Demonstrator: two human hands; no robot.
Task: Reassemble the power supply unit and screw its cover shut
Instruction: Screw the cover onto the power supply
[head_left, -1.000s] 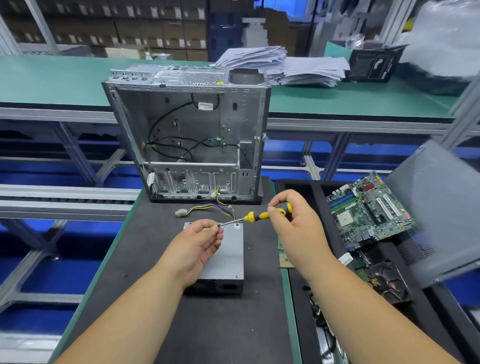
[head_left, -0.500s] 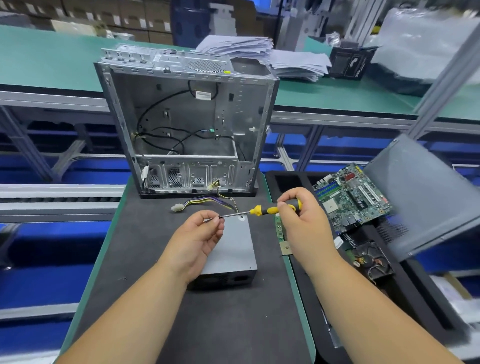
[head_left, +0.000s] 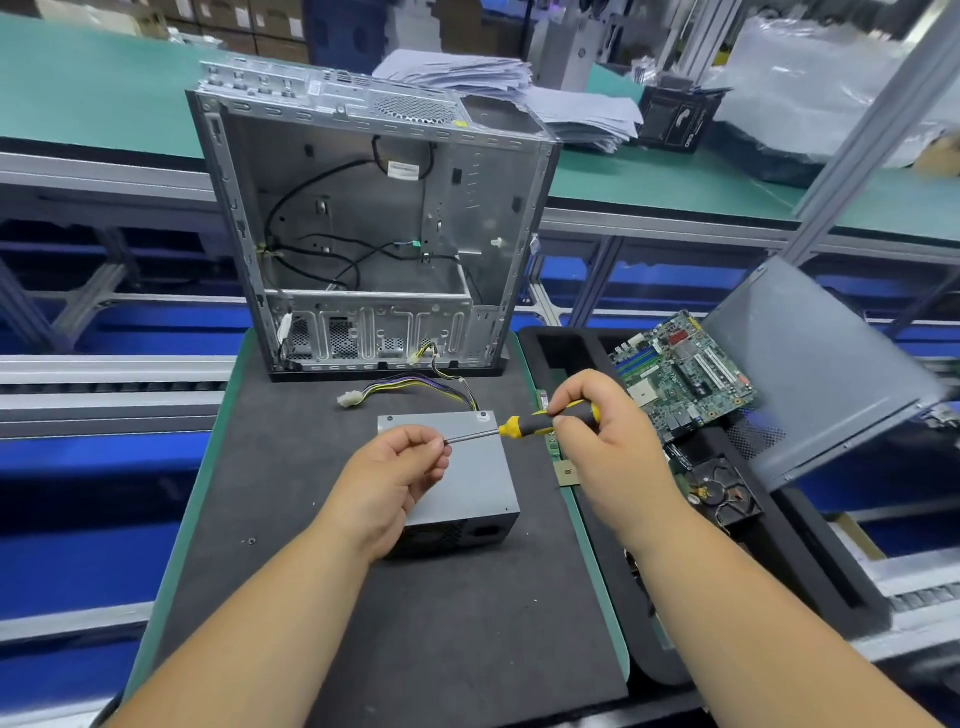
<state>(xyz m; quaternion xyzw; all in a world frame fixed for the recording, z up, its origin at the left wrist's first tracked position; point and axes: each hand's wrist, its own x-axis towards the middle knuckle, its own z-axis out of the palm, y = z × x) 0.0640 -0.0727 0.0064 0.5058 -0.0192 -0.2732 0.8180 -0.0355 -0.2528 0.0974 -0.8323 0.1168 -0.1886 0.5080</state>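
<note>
Hands unmoved, fingers clamped on screwdriver above power supply, chassis behind

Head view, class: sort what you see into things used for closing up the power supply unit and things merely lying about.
In use:
- power supply unit
- screwdriver, handle in right hand, tip pinched by left hand

Lying about:
- open computer case
- motherboard
- paper stack
- grey side panel
</note>
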